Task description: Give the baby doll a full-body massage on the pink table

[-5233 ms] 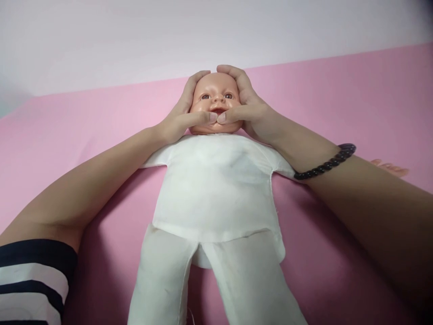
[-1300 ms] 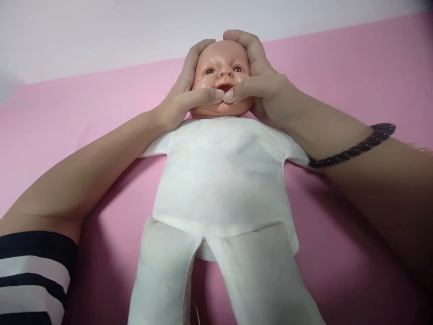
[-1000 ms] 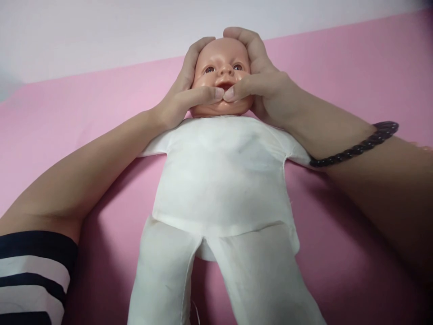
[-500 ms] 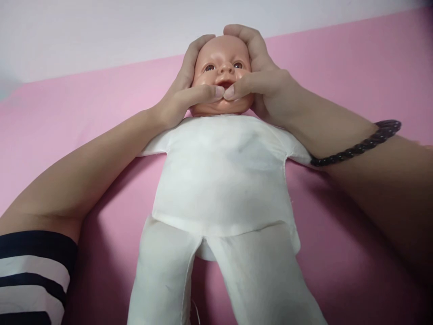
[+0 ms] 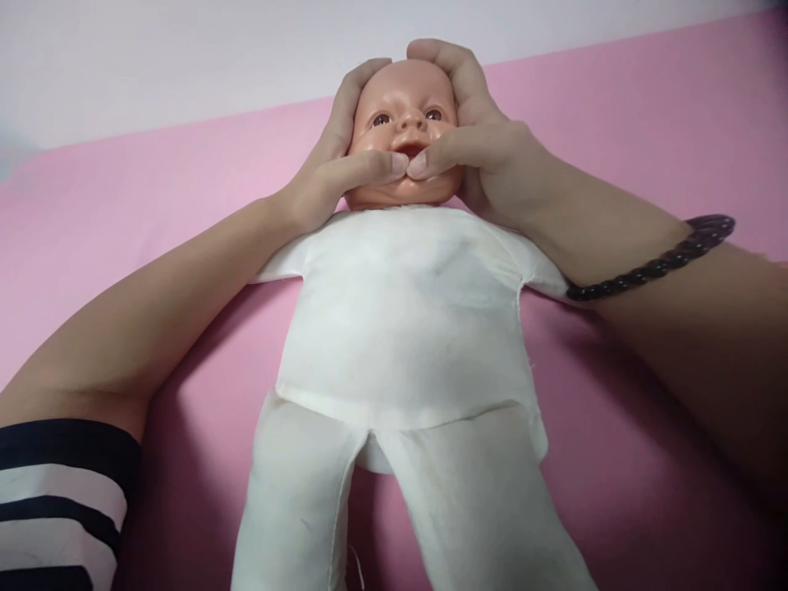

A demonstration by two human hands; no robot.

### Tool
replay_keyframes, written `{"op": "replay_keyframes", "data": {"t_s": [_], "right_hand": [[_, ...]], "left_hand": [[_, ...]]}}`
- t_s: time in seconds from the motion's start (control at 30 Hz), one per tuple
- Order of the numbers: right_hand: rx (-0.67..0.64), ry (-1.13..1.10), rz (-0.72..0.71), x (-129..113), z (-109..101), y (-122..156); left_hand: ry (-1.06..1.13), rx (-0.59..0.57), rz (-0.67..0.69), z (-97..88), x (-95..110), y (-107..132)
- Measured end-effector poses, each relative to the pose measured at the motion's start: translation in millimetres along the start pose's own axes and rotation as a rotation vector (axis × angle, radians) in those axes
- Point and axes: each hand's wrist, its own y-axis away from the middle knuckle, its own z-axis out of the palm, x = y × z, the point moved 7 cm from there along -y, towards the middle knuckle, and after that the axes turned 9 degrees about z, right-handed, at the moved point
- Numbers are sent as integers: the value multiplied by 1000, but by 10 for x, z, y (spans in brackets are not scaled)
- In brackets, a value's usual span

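A baby doll (image 5: 406, 320) with a hard plastic head and a white stuffed cloth body lies face up, its feet toward me and cut off by the lower edge. My left hand (image 5: 323, 168) wraps around the left side of its head (image 5: 403, 90), fingers curled up to the crown. On the other side, my right hand (image 5: 492, 148) cups the head in the same way. Both thumbs lie across the doll's cheeks, and their tips meet at its lower lip, just below the open mouth. The backs of the cupped sides are hidden.
Under the doll is a pink surface (image 5: 646, 148), with a pale white area (image 5: 185, 57) beyond its far edge. A dark beaded bracelet (image 5: 652, 267) circles my right wrist. A striped sleeve (image 5: 61, 492) covers my left upper arm.
The doll's head and both hands appear very slightly higher in the picture. The hold on the head and the thumbs at the lower lip look the same.
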Motion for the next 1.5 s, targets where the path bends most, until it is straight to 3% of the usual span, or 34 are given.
{"op": "replay_keyframes", "data": {"t_s": [0.2, 0.37, 0.57, 0.67, 0.73, 0.9, 1.0, 1.07, 1.27, 1.33, 1.4, 1.5], "right_hand": [[18, -4, 11, -9, -2, 11], [3, -16, 6, -12, 10, 6], [1, -7, 13, 2, -2, -7], [6, -15, 3, -14, -14, -12], [7, -18, 0, -22, -12, -11], [0, -9, 1, -16, 18, 8], [5, -6, 2, -9, 18, 17], [8, -3, 7, -6, 8, 19], [14, 5, 15, -20, -4, 18], [24, 5, 25, -22, 9, 20], [29, 13, 31, -27, 29, 26], [44, 34, 49, -29, 41, 35]], "left_hand": [[-175, -77, 57, 15, 94, 11], [-149, -83, 183, 52, 126, 23], [-194, -80, 73, 28, 149, 38], [-266, -123, 88, -4, -24, 22], [-322, -174, 107, -35, -272, -25], [-519, -553, 175, 112, -1045, -157], [-623, -797, 212, 297, -1325, -133], [-650, -842, 213, 361, -1389, -115], [-571, -614, 199, 270, -1296, -169], [-550, -611, 187, 240, -1312, -191], [-572, -725, 192, 270, -1374, -190], [-668, -994, 243, 364, -1508, -134]]}}
